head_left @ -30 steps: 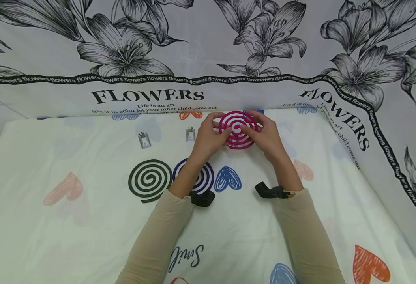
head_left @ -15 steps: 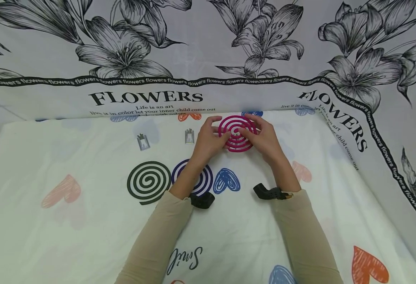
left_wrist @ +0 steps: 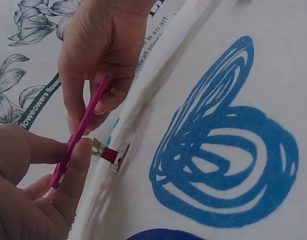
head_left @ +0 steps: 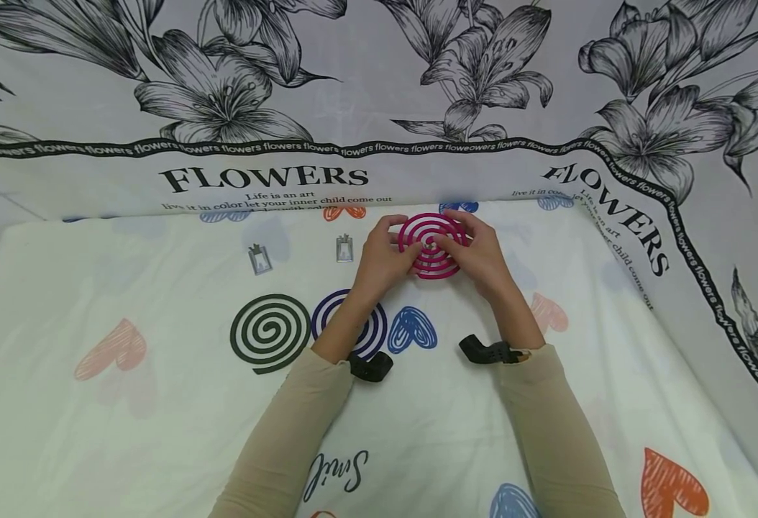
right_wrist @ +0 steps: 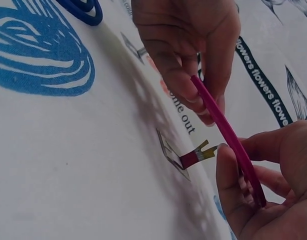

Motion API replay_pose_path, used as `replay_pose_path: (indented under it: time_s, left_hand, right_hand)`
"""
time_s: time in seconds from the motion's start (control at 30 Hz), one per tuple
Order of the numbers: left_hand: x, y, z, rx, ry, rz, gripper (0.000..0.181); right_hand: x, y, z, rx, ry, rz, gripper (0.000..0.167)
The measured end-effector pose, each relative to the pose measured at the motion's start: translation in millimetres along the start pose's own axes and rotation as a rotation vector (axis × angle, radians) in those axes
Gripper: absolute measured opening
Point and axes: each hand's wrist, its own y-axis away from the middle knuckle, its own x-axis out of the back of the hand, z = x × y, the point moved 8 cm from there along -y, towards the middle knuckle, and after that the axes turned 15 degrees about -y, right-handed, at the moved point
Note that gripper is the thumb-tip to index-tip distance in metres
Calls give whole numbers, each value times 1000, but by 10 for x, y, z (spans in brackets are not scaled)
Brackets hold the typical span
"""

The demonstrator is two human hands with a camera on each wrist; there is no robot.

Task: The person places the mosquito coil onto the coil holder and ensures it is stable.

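Observation:
Both hands hold a pink mosquito coil (head_left: 432, 276) near the table's far side, tilted up in the wrist views. My left hand (head_left: 385, 252) pinches its left part, the thumb on the near face. On the opposite side my right hand (head_left: 482, 252) pinches it the same way. Beneath the coil a small metal coil stand (left_wrist: 111, 155) sits on the cloth, its upright tongue pointing at the coil (right_wrist: 221, 120). Whether tongue and coil touch cannot be told. To the left lie a dark green coil (head_left: 269, 331) and a blue coil (head_left: 383, 327), partly hidden by my left forearm.
Two more metal coil stands (head_left: 259, 259) lie at the back left, the second stand (head_left: 344, 248) close to my left hand. A white cloth (head_left: 178, 432) with printed hearts covers the table. Behind it hangs a flower-printed sheet (head_left: 353, 86).
The pink coil and both hands have shifted slightly down in the head view, along with a small drift of the view itself. Both hands keep their grip.

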Motion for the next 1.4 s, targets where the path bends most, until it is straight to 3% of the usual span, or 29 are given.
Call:
replay_pose_path:
  time_s: [1.4]
  left_hand:
    - [-63, -45, -51, 20, -15, -42, 60]
  right_hand:
    - [-16, -24, 63, -12, 47, 8, 60]
